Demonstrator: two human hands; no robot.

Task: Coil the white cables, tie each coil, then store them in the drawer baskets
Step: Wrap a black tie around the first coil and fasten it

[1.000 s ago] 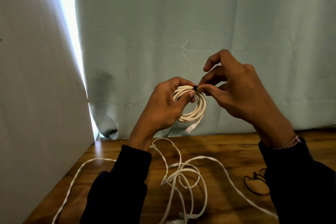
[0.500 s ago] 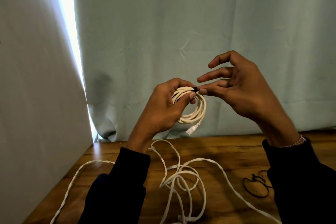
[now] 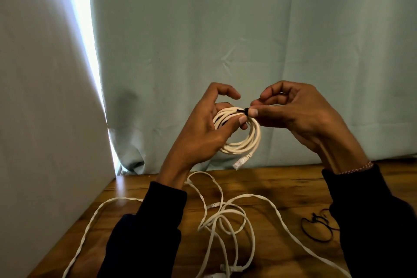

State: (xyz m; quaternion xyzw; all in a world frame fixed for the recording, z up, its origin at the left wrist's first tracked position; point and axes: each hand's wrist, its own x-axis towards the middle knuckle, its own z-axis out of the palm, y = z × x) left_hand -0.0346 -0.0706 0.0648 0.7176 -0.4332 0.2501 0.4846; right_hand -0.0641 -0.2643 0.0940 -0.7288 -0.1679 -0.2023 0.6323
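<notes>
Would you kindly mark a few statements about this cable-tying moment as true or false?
1. The left hand holds the coil above the table. True.
2. The right hand pinches the black tie at the coil's top. True.
3. The coil's plug rests on the table. False: it hangs in the air.
4. The loose cable on the table is neatly coiled. False: it lies tangled.
5. Spare black ties lie on the table's right. True.
</notes>
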